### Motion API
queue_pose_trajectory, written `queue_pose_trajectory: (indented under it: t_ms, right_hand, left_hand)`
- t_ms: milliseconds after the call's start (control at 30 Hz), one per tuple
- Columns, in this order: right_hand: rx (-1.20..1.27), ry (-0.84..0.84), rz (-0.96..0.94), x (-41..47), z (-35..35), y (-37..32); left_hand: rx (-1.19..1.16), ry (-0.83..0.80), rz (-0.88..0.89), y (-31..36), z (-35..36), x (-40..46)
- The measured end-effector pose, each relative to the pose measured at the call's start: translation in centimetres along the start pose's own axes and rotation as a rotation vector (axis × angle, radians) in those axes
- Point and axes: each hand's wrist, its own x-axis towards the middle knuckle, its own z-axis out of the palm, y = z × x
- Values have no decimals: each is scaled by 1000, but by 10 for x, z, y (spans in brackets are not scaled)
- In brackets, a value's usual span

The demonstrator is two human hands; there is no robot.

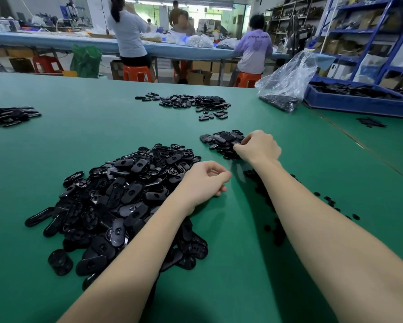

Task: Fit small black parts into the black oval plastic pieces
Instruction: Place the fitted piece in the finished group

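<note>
Right hand (258, 145) reaching forward over a green table (84, 127), fingertips curled and pinching at the near edge of a small pile of black oval pieces (221, 141); exact piece gripped too dark to tell. Left hand (205, 180) resting on the table, fingers loosely curled, holding nothing visible. Directly left of that hand and under its forearm, a large heap of black oval pieces (116, 201). Between the forearms and right of the right one, scattered small black parts (331, 199). Beyond the hands, another pile (191, 102), a clear plastic bag (286, 85) and a blue tray (359, 102).
</note>
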Motion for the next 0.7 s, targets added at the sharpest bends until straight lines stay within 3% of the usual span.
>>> queue_pose_trajectory:
  t_ms: [300,467,567,700]
  right_hand:
    - [178,39,-62,-42,-13,5]
    - [196,-63,-83,-82,-11,17]
    - [190,-161,-79,-89,-11,21]
    - [228,-121,-137,-92,-14,17]
  left_hand:
    - [148,74,82,0,-7,5]
    - [775,283,355,4,-34,3]
    - [1188,224,292,0,-47,1]
    - [1275,129,236,-7,-47,1]
